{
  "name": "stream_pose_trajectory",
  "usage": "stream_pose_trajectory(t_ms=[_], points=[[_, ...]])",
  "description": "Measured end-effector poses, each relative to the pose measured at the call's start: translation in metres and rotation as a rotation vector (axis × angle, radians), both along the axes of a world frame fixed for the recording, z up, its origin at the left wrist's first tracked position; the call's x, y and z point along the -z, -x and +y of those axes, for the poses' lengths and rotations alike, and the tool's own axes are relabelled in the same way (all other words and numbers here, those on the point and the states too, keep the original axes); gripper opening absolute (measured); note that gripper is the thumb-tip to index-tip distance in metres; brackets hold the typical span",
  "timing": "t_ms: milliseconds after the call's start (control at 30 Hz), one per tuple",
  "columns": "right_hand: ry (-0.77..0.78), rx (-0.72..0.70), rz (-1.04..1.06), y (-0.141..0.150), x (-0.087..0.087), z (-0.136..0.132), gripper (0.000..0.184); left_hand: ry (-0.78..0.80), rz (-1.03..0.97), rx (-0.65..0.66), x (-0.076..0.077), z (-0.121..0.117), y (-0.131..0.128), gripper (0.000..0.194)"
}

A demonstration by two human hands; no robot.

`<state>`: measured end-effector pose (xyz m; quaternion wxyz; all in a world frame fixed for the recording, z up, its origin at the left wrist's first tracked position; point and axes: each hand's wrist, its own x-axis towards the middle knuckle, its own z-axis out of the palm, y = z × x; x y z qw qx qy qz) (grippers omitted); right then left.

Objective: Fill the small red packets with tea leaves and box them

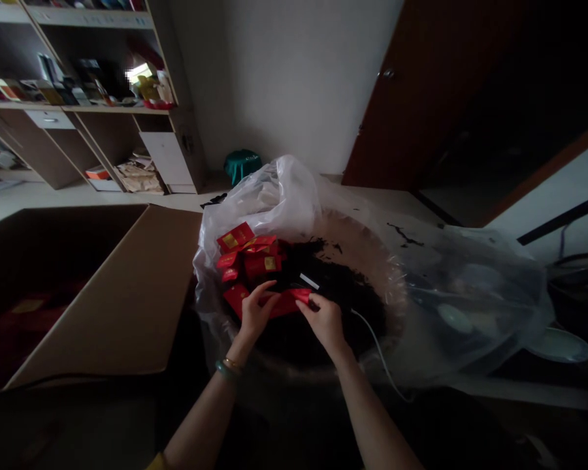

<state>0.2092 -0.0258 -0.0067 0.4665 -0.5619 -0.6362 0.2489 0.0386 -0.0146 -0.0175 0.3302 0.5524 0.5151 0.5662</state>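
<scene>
A red foil packet [290, 301] lies stretched between my two hands, over a plastic-lined round basket [392, 274]. My right hand [326, 321] pinches its right end between thumb and fingers. At the other end, my left hand [257, 313] has its thumb against the packet and its forefinger raised a little; its lower fingers are hidden. Several red packets with gold labels [269, 263] are heaped just beyond my left hand. Dark loose leaves, like tea [345, 281], fill much of the basket. Among them, beyond the packet, sits a small white strip-shaped object [309, 281].
An open cardboard box [112, 287] with red packets inside stands at left. A white cord [379, 349] runs over the basket's near right side. Clear plastic sheeting [470, 294] spreads right. Behind are a shelf unit [112, 111], a green bag-like item [242, 164] and a brown door [416, 98].
</scene>
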Motion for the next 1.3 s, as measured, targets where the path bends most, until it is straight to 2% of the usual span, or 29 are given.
stream_pose_trajectory(t_ms=[67, 167, 267, 333, 400, 500, 567, 733, 800, 867, 933, 1033, 1100, 1300], points=[[0.127, -0.094, 0.189, -0.001, -0.001, 0.001, 0.021, -0.001, -0.003, -0.006, 0.001, 0.0, 0.0, 0.033], [0.213, -0.196, 0.382, -0.001, -0.005, -0.002, 0.029, 0.0, -0.011, -0.006, 0.001, 0.0, 0.0, 0.034], [0.318, -0.379, 0.47, 0.0, -0.007, -0.005, 0.036, -0.008, -0.006, 0.034, 0.002, 0.0, -0.002, 0.035], [0.403, -0.453, 0.464, 0.0, -0.005, -0.004, 0.039, -0.014, 0.019, 0.054, 0.002, -0.001, -0.002, 0.035], [0.425, -0.407, 0.433, -0.001, -0.001, -0.002, 0.043, -0.011, 0.027, 0.034, 0.003, -0.001, -0.003, 0.034], [0.342, -0.231, 0.386, -0.003, 0.003, 0.003, 0.048, 0.008, 0.002, -0.038, 0.005, 0.0, -0.002, 0.033], [0.315, -0.193, 0.396, -0.004, 0.002, 0.003, 0.05, 0.014, 0.007, -0.068, 0.005, 0.0, -0.001, 0.033], [0.458, -0.383, 0.553, 0.0, -0.002, -0.006, 0.048, 0.013, 0.086, -0.049, 0.007, 0.001, 0.002, 0.031], [0.499, -0.386, 0.571, 0.0, -0.001, -0.007, 0.049, -0.011, 0.172, -0.026, 0.006, -0.001, 0.002, 0.031], [0.476, -0.323, 0.56, 0.0, 0.002, -0.006, 0.052, -0.107, 0.328, -0.037, 0.002, -0.005, 0.001, 0.035], [0.429, -0.255, 0.504, -0.001, 0.004, -0.003, 0.056, -0.23, 0.555, -0.046, -0.004, -0.011, -0.002, 0.049], [0.418, -0.234, 0.419, -0.001, 0.004, 0.0, 0.06, -0.281, 0.893, 0.089, -0.012, -0.019, -0.005, 0.073], [0.439, -0.276, 0.426, 0.0, 0.002, 0.0, 0.058, -0.257, 1.009, 0.177, -0.013, -0.02, -0.005, 0.072], [0.48, -0.431, 0.672, 0.006, 0.003, -0.004, 0.049, -0.251, 0.992, 0.199, -0.005, -0.013, 0.001, 0.053]])
